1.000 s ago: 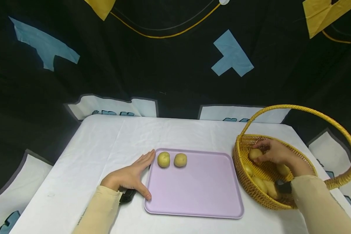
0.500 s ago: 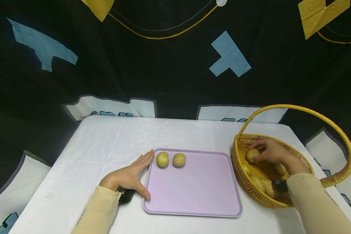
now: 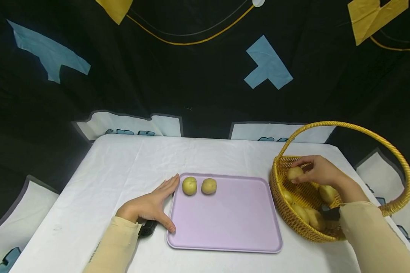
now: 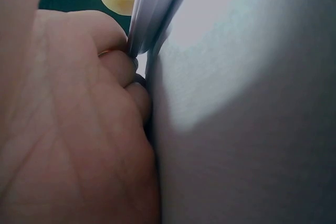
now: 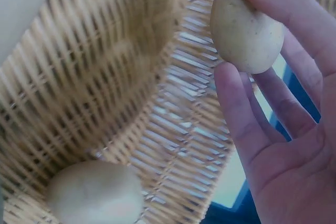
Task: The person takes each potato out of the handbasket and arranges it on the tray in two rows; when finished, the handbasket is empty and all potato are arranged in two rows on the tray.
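Note:
In the head view my right hand (image 3: 319,171) reaches into the wicker basket (image 3: 283,218) and pinches a potato (image 3: 295,173) between thumb and fingers. The right wrist view shows this potato (image 5: 244,30) held at the fingertips, with another potato (image 5: 97,192) lower in the basket. My left hand (image 3: 152,204) rests spread at the left edge of the lilac tray (image 3: 229,220), its thumb and fingertips along the rim. Two potatoes sit near the tray's far left corner, a yellower one (image 3: 189,185) and a browner one (image 3: 209,186).
Several more potatoes lie in the basket, one of them (image 3: 327,194) beneath my right wrist. A tall basket handle (image 3: 372,132) arches over my right forearm. White cloth (image 3: 150,159) covers the table, and a black curtain (image 3: 191,87) hangs behind it.
My right hand has lifted slightly inside the basket with the potato in its fingers. The left hand, the tray and its two potatoes stay put; the head view shifted slightly.

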